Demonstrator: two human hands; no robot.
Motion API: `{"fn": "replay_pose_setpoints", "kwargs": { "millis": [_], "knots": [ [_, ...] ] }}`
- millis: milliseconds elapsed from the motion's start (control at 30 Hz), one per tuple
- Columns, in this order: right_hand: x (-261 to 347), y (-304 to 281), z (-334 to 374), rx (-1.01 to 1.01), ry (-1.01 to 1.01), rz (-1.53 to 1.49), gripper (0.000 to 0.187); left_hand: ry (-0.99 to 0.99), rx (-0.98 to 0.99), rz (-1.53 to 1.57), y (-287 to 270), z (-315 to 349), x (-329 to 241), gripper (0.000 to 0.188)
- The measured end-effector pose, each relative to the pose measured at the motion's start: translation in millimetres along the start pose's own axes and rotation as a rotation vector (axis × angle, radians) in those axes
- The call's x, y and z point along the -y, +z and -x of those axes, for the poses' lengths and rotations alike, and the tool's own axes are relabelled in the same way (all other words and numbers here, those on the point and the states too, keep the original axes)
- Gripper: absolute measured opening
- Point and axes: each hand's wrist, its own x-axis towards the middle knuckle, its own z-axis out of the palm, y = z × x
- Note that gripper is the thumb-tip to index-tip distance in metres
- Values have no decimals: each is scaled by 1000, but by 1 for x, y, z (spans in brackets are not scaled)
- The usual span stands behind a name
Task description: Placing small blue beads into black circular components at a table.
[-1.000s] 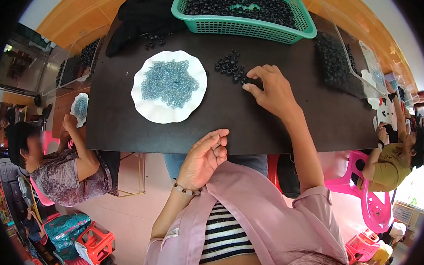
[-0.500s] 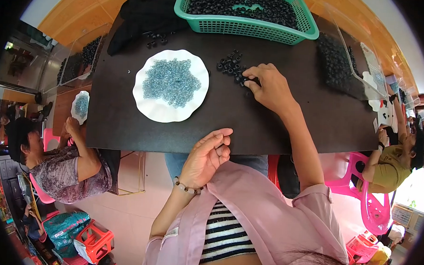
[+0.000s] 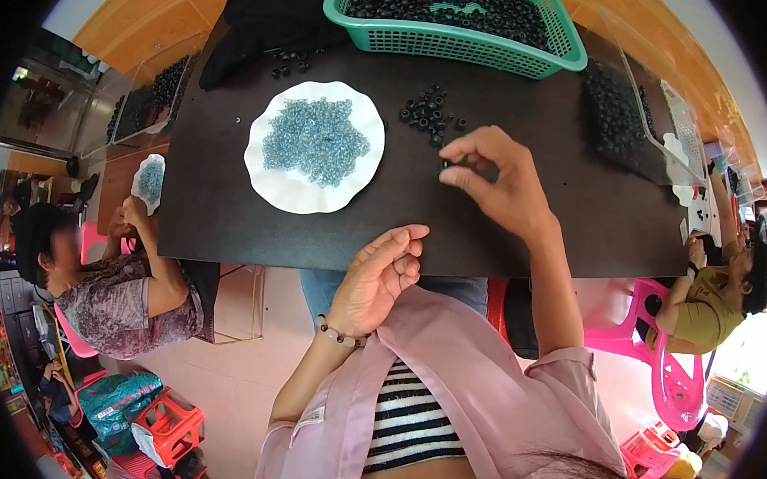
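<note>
Head view: a small black bead (image 3: 445, 165) sits between the thumb and index fingertips of the right grip (image 3: 509, 185), which is pinched together on it above the counter (image 3: 592, 229). It looks light, hard and smooth, so it will probably roll or slip under uneven pressure rather than crush; opposite sides of its rounded wall seem the best hold, leaving any hole uncovered. Just beyond the grip, slightly leftward, lies a loose cluster of black beads (image 3: 425, 112). Left of the grip stands a scalloped white plate (image 3: 312, 203) bearing pale blue beads (image 3: 315, 140), which look tinier and likelier to scatter. Nearer the body, the left grip (image 3: 373, 278) hovers by the counter's edge, fingers curled; whether it holds anything I cannot tell. Farther beyond the right grip rests a green basket (image 3: 454, 48) filled with black beads.
</note>
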Motion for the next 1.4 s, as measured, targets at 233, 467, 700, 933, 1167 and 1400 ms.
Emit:
{"fn": "replay_pose_setpoints", "kwargs": {
  "millis": [233, 467, 700, 933, 1167, 1400],
  "knots": [
    [23, 13, 33, -19, -232, -45, 26, 52, 97, -40, 13, -4, -1, 31],
    [21, 24, 42, -17, -288, -88, 25, 23, 141, -31, 6, -2, 3, 29],
    [21, 27, 46, 15, -280, -96, 26, -17, 129, 16, 1, 1, 5, 27],
    [11, 14, 32, -46, -76, -85, 16, 13, 105, 52, -3, 2, 6, 27],
    [-27, 4, -7, -143, -39, 434, 11, 35, 68, 72, -3, 11, 4, 28],
    [-4, 23, -21, -77, -121, 258, 10, 126, 47, 100, -10, 22, -4, 28]
  ]
}}
